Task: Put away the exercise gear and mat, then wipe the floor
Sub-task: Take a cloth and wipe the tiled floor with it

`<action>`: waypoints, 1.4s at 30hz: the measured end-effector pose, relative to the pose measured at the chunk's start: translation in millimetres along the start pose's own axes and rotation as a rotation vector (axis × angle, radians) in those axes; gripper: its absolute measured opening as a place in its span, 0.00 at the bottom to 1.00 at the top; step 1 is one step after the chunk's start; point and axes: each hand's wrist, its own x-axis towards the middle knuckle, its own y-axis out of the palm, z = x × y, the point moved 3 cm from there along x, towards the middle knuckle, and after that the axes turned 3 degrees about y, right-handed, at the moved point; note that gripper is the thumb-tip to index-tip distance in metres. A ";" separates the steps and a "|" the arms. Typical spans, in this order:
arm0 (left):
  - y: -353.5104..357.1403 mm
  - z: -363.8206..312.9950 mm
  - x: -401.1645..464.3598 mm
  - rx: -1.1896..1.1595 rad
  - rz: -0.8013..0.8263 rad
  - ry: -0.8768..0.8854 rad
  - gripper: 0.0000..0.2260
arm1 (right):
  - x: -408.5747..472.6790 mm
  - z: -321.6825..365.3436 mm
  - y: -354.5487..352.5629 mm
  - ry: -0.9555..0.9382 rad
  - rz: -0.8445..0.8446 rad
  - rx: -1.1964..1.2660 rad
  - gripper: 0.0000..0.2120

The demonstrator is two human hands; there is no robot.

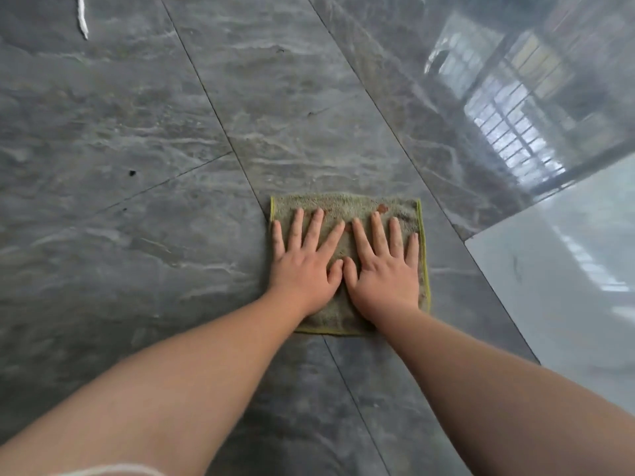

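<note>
A square olive-green cloth (343,206) with a yellow-green hem lies flat on the dark grey marble floor (154,132). My left hand (304,266) presses on its left half with fingers straight and spread. My right hand (383,269) presses on its right half the same way. The two thumbs nearly touch in the middle of the cloth. A small reddish stain (382,209) shows near the cloth's far right corner. No exercise gear or mat is in sight.
A lighter, glossy tile area (567,286) begins to the right of the cloth. A window reflection (515,132) shines on the floor at the far right. A white cord (81,18) lies at the far left. A small dark speck (132,172) sits left of the cloth.
</note>
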 end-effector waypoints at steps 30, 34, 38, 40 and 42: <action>-1.8 -16.3 -75.4 -0.224 -0.063 0.282 0.25 | -111.2 -84.8 -3.3 0.119 -0.260 0.296 0.23; -14.8 11.9 -41.5 -0.383 -0.100 0.124 0.22 | -90.8 -96.0 -9.0 0.168 -0.177 0.282 0.23; -19.5 21.1 -30.5 -0.321 -0.078 0.128 0.15 | -79.4 -101.4 -11.0 0.182 -0.089 0.195 0.16; -20.3 22.7 -28.7 -0.313 -0.057 0.100 0.11 | -79.1 -101.3 -14.0 0.172 -0.072 0.153 0.12; -22.5 24.4 -28.0 -0.298 -0.049 0.089 0.06 | -80.9 -101.8 -18.2 0.166 -0.076 0.115 0.10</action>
